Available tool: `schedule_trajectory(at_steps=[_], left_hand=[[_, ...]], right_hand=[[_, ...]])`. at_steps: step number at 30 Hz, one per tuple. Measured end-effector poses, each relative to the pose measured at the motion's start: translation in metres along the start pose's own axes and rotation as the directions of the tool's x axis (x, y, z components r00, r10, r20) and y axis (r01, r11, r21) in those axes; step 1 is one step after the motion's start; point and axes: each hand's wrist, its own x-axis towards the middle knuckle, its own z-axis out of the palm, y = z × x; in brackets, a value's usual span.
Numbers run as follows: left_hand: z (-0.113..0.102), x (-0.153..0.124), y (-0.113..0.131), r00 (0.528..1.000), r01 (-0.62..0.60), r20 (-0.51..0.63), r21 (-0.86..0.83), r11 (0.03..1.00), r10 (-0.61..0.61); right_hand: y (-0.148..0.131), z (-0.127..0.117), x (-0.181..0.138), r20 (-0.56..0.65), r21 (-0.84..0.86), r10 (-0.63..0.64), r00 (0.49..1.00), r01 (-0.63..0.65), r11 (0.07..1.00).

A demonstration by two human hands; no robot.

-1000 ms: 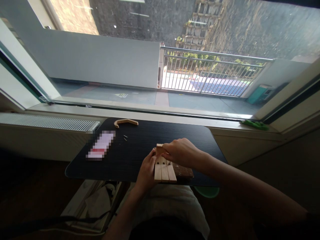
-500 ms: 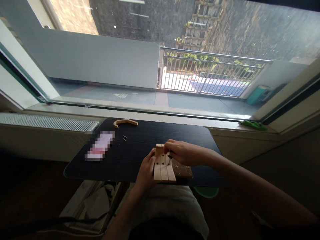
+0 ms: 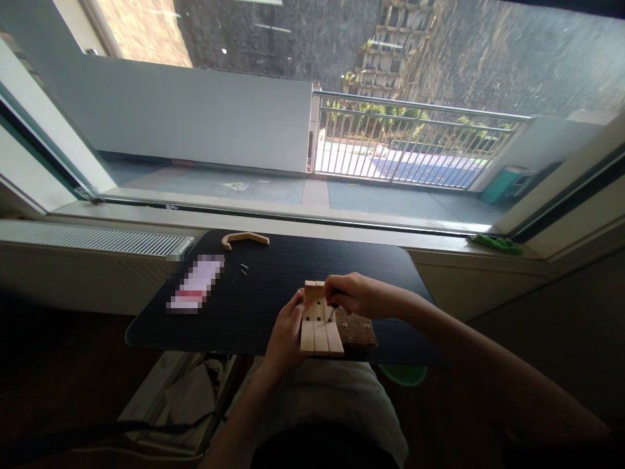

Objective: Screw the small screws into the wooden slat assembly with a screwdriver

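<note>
Near the table's front edge stands a pale wooden piece (image 3: 315,335) made of slats side by side, with several dark holes or screw heads in it. My left hand (image 3: 287,329) is closed around its left side. In my right hand (image 3: 349,293) is a screwdriver (image 3: 333,313), tip down on the right-hand slat at a dark spot; its handle is mostly hidden by my fingers. Right of the slats lies a flat brown block (image 3: 359,329) with pale specks. A curved wooden piece (image 3: 247,238) and two small screws (image 3: 244,268) lie farther back on the left.
The black table (image 3: 278,273) stands against the windowsill. A blurred-out pinkish item (image 3: 196,283) lies on its left side. A radiator (image 3: 92,238) is to the left, a green object (image 3: 495,244) on the sill at right, and an open drawer or box (image 3: 180,397) below left.
My right hand has turned slightly on the screwdriver and shifted a little to the right. My left hand and the wooden piece stay in place.
</note>
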Motion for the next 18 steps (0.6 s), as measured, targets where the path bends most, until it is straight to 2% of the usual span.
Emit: schedule_trajectory(at_steps=[10,18], left_hand=[[-0.001,0.0,0.0,1.0,-0.003,-0.004,-0.018,1.0,0.003],[0.001,-0.001,-0.002,1.0,0.003,-0.004,-0.02,1.0,-0.003]], right_hand=[[0.008,0.015,0.001,-0.079,0.087,0.011,0.997,-0.005,0.996],[0.013,0.025,0.01,-0.258,-0.264,-0.115,0.959,0.045,0.964]])
